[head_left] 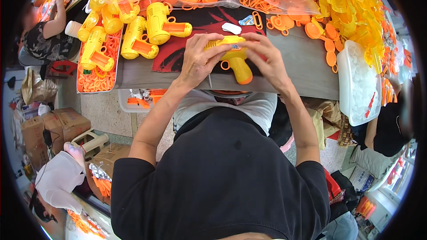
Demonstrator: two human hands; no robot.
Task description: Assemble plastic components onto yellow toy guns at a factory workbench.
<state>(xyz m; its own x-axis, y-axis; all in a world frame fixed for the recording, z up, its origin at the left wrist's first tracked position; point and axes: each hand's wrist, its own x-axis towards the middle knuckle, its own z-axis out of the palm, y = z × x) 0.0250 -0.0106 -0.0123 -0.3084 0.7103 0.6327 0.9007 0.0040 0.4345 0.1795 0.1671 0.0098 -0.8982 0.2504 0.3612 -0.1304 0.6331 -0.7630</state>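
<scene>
A yellow toy gun (240,64), its rounded grip orange at the foot, with an orange trigger ring (225,69), is over the counter (300,69). The left hand (195,58) pinches its body; the right hand (270,63) is blurred, its grip unclear.

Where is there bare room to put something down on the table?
Mostly on the grey table beyond the right hand, bordered by orange parts and the white tub. A smaller patch lies between the orange-filled tray and the mat. The far side is crowded with plastic bags and heaped yellow pieces.
</scene>
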